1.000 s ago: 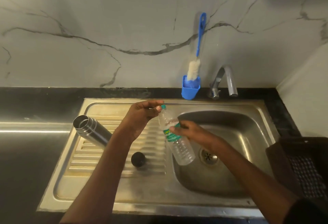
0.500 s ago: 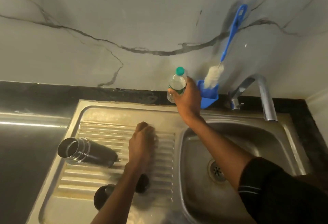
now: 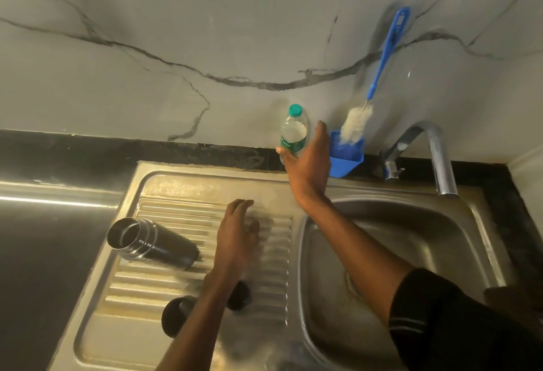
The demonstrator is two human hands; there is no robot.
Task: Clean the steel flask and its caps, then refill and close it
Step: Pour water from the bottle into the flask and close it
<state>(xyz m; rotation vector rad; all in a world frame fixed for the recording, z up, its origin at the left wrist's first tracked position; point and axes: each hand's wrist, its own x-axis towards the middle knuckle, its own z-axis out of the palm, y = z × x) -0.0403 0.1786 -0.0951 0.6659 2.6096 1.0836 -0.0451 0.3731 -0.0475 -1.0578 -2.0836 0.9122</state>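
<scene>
On the drainboard (image 3: 205,306) we note the steel flask (image 3: 152,242) lying uncapped, two dark caps (image 3: 239,295) nearby, presumably draining. Our left hand (image 3: 238,235) hovers relaxed, empty. Our right hand (image 3: 308,164), fingers straightened, stands beside the upright water bottle (image 3: 293,132) at the wall, apparently parked for refilling.

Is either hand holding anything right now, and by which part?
Nothing is clearly held. The right hand is opened out beside the plastic bottle, fingers straight at its lower body. The left hand hovers empty over the drainboard.

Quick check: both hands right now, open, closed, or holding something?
Left hand: open, fingers relaxed over the drainboard, holding nothing.
Right hand: open beside the plastic bottle, fingers straight.
</scene>
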